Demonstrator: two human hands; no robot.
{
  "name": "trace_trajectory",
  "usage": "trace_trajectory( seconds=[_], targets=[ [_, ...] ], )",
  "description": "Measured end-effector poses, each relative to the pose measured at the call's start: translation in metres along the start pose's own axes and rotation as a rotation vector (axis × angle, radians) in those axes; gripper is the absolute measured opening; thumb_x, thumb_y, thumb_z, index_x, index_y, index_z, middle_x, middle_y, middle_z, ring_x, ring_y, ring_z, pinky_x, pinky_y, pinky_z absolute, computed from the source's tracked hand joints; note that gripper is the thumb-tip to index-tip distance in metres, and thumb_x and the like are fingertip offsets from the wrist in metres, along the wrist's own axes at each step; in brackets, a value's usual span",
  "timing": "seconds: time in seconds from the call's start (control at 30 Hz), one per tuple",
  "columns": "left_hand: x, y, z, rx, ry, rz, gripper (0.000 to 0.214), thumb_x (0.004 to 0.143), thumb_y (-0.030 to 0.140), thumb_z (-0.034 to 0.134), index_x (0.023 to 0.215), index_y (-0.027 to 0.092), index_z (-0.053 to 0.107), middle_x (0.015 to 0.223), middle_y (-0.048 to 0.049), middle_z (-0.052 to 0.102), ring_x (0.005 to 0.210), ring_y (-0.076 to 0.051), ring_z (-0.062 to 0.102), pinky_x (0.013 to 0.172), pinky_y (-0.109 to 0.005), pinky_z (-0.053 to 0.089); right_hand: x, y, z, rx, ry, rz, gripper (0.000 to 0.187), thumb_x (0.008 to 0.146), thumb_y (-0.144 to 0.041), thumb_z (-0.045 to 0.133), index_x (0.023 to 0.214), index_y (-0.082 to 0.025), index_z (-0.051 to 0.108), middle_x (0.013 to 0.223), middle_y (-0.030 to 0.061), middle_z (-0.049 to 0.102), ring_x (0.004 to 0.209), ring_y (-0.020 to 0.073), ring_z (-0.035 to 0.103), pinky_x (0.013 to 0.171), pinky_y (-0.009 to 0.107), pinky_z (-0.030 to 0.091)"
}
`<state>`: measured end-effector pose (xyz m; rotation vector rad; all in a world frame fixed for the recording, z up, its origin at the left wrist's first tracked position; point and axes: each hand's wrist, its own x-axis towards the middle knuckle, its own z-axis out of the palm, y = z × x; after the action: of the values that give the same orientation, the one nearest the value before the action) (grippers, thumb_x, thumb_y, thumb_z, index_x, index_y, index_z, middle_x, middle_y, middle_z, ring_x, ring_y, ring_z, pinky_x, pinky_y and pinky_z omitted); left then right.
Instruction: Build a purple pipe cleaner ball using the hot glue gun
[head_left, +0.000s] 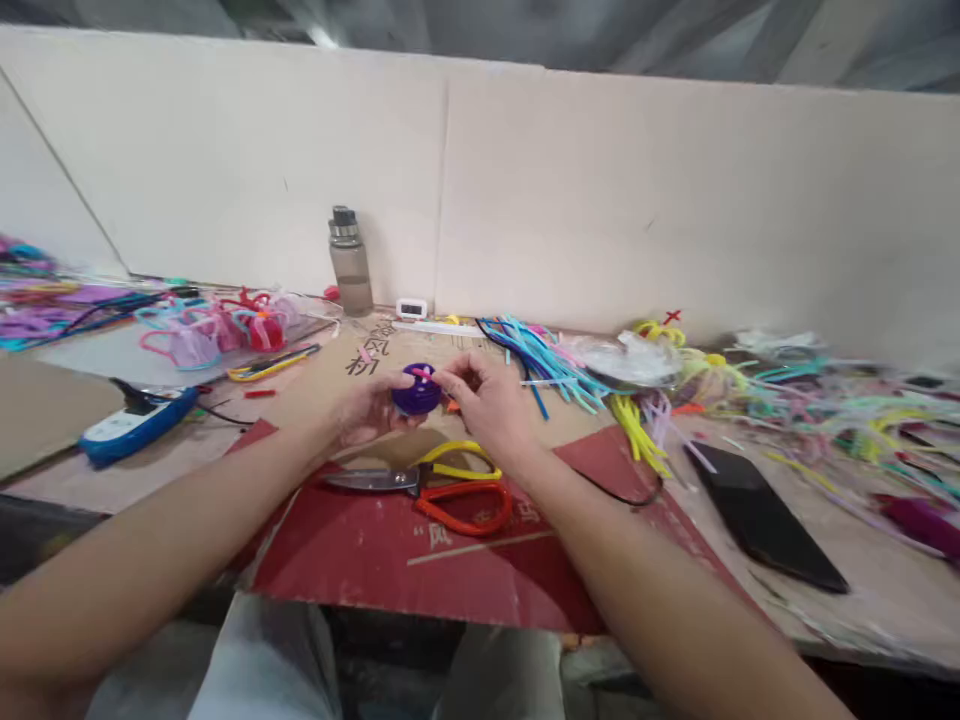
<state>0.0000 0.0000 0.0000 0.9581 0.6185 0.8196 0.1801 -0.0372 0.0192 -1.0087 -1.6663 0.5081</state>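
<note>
Purple ball (416,394), raised just above the bench (862,570) at mid-frame, between both hands, with a pink strand (422,374) laid across its top.

White partition boards (600,190) upright along the far edge of the bench. Red cardboard sheet (360,560) flat on the near edge, under both forearms. Loose heap of pipe cleaners (795,400) in many colours spread over the right side, blurred at its far end.

Left hand (366,412) cupped round the ball's left side, holding it. Right hand (491,400) at the ball's right side, fingertips pinched narrow on the end of the pink strand.

Black phone (765,515) face down, right of the red sheet. Two pairs of scissors (442,490), one yellow-handled and one orange-handled, lying on the red sheet directly below the hands, blades pointing left. Blue-and-white device (135,425) with a black cable at far left. Pink and purple pipe-cleaner pieces (217,332) behind it. Clear water bottle (350,262) upright against the partition. Small white timer (411,308) just right of the bottle.
</note>
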Motion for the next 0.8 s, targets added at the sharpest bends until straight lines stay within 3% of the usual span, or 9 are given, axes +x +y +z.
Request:
trace_trajectory(
  seconds=[0.23, 0.57, 0.8],
  targets=[
    [0.0035, 0.0015, -0.0019, -0.025, 0.086, 0.036, 0.017, 0.071, 0.021, 0.064, 0.084, 0.01, 0.066, 0.069, -0.0071, 0.069, 0.054, -0.015, 0.062, 0.048, -0.022, 0.048, 0.0001, 0.0064, 0.0036, 0.046, -0.037, 0.001, 0.02, 0.084, -0.032, 0.062, 0.072, -0.018, 0.057, 0.067, -0.0018, 0.055, 0.062, 0.0113, 0.048, 0.06, 0.025, 0.038],
    [0.0019, 0.0029, 0.0013, 0.026, 0.022, -0.028, 0.022, 0.068, 0.023, 0.066, 0.084, 0.008, 0.067, 0.07, -0.0092, 0.07, 0.051, -0.015, 0.061, 0.047, -0.024, 0.048, -0.0022, 0.0049, -0.0006, -0.025, 0.042, -0.127, 0.019, 0.086, -0.032, 0.061, 0.073, -0.019, 0.056, 0.069, 0.0005, 0.056, 0.066, 0.0123, 0.05, 0.063, 0.026, 0.04],
    [0.0026, 0.0028, 0.0022, 0.023, 0.066, -0.026, 0.02, 0.07, 0.022, 0.064, 0.083, 0.008, 0.068, 0.072, -0.0096, 0.07, 0.05, -0.015, 0.061, 0.045, -0.023, 0.047, 0.0018, 0.0105, 0.0002, -0.049, 0.008, -0.065, 0.02, 0.086, -0.032, 0.061, 0.072, -0.019, 0.055, 0.07, 0.0013, 0.057, 0.069, 0.014, 0.051, 0.063, 0.026, 0.04]
  ],
)
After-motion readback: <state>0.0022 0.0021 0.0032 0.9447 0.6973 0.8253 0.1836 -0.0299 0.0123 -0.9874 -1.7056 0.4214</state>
